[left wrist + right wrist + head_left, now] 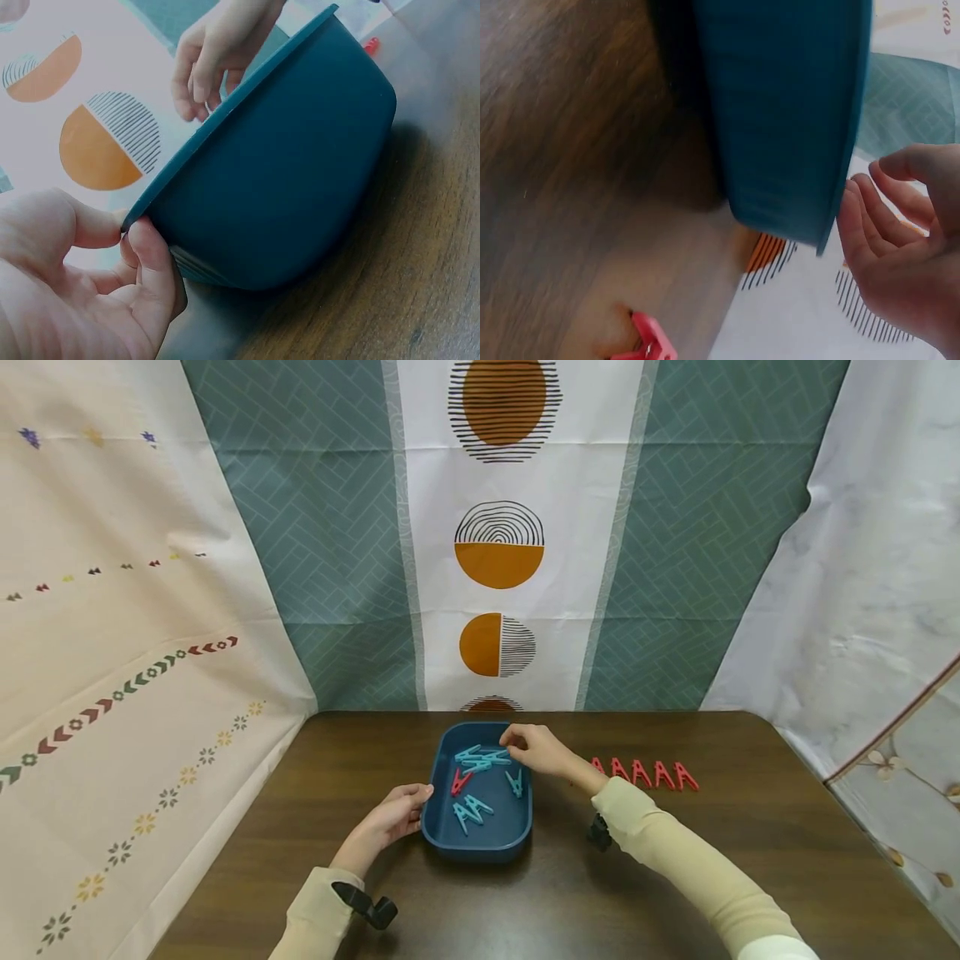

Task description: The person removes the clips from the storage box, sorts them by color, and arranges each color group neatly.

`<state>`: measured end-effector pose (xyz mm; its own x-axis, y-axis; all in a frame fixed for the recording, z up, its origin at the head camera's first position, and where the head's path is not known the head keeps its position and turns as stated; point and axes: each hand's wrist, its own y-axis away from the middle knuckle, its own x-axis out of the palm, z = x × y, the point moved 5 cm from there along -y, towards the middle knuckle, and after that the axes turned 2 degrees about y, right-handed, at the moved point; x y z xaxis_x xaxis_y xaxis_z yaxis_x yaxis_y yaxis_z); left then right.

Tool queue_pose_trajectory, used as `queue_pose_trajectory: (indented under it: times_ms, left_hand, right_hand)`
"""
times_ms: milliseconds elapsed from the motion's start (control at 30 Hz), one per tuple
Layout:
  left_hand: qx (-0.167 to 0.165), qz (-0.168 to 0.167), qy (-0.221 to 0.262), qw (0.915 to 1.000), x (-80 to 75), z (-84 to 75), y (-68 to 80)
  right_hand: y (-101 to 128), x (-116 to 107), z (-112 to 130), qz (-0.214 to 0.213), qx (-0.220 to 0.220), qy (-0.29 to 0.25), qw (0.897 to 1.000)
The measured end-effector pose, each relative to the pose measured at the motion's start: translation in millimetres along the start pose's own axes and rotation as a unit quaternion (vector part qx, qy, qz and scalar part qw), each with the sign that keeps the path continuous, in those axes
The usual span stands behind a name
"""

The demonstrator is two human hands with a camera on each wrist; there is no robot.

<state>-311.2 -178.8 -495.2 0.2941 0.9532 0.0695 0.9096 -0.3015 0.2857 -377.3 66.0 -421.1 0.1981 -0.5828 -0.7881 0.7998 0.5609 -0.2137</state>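
Observation:
A dark blue plastic basin (483,852) sits on the table, holding several teal clothespins (467,812) and one red clothespin (459,782). My left hand (401,814) pinches the basin's left rim between thumb and fingers, as the left wrist view shows up close. Over the back right corner of the basin is my right hand (536,748), its fingers loosely bent and the thumb apart from them. Nothing shows between those fingers in the right wrist view, where the right hand (900,240) is right at the rim.
To the right of the basin, a row of several red clothespins (640,774) lies on the brown wooden table (750,827), partly hidden by my right forearm. A patterned cloth (345,568) hangs behind the table, with light cloths at both sides.

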Motion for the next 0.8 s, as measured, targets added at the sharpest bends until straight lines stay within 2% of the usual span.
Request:
queue_pose_trajectory:
  times_ms: [100, 300, 433, 600, 800]
  left_hand:
    - [0.009, 0.004, -0.001, 1.0, -0.9, 0.5, 0.6]
    - [-0.01, -0.024, -0.013, 0.9996, -3.7, 3.0, -1.0]
    - [-0.015, -0.028, -0.012, 0.9994, -3.9, 3.1, -1.7]
    - [-0.013, -0.025, -0.011, 0.9995, -3.0, 3.0, -2.0]
    - [-0.014, -0.023, -0.008, 0.9996, -3.6, 3.8, -3.0]
  right_hand:
    - [-3, 8, 4, 0.02, -0.009, 0.001, 1.0]
    - [-10, 22, 14, 0.056, -0.033, 0.007, 0.998]
    - [-15, 32, 21, 0.089, -0.046, 0.02, 0.995]
    - [-22, 47, 27, 0.135, -0.034, 0.037, 0.99]
    - [-32, 67, 24, 0.161, -0.015, 0.075, 0.984]
